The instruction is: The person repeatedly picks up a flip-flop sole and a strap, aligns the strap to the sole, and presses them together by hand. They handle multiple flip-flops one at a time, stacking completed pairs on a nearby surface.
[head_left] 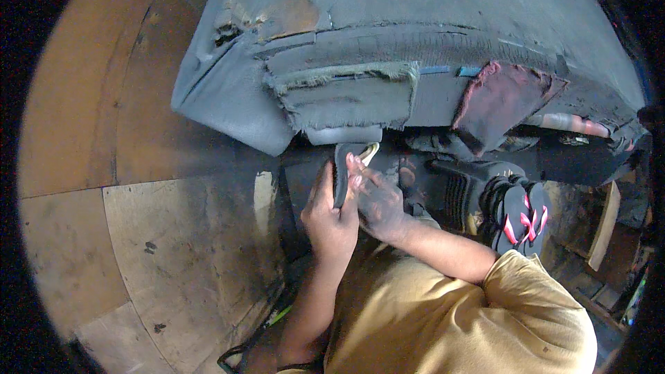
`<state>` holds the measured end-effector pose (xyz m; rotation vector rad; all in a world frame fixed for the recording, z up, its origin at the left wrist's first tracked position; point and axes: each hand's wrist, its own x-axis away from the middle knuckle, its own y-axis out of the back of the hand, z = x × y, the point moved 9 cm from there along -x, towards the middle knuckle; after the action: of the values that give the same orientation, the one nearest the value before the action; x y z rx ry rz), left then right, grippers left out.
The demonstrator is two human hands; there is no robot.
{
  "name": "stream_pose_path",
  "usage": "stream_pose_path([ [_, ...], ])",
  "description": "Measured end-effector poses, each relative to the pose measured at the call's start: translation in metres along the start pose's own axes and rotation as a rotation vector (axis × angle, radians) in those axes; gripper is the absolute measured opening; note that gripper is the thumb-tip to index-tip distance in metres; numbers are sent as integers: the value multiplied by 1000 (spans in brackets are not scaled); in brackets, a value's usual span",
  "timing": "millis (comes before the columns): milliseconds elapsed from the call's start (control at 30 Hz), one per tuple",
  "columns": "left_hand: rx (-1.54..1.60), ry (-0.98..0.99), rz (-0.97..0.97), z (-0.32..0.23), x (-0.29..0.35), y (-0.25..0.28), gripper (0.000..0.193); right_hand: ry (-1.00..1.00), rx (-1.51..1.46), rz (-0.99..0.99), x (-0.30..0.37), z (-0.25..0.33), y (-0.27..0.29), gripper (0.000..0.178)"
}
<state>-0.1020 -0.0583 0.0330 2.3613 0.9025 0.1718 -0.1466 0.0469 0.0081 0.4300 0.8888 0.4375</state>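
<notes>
A black flip-flop (340, 173) with a pale cream strap (372, 155) is tipped on its edge just under the front of a grey, dust-covered machine housing (360, 52). My left hand (331, 209) is closed round its sole, thumb on the near side. From the right, my right hand (381, 206) reaches across, its fingers bent against the flip-flop by the strap. Dark dust coats the back of that hand. The flip-flop's far end sits close to a rounded pale edge (344, 135) below the housing; whether they touch I cannot tell.
Frayed cloth patches, one grey (346, 100) and one dark red (506, 100), hang on the housing's front. Right of my arm stand flip-flops with pink straps (524, 218) beside a stack of dark soles (463, 197). Wooden boards (173, 256) lie to the left.
</notes>
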Motion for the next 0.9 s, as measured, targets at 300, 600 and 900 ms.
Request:
stream_pose_path([
  [300, -147, 284, 210, 15, -20, -25, 43, -297, 13, 357, 13, -22, -19, 73],
  [600, 237, 398, 144, 40, -10, -47, 39, -203, 127, 371, 4, -24, 0, 54],
  [900, 301, 47, -71, -4, 24, -7, 45, 153, 107, 113, -3, 4, 18, 35],
])
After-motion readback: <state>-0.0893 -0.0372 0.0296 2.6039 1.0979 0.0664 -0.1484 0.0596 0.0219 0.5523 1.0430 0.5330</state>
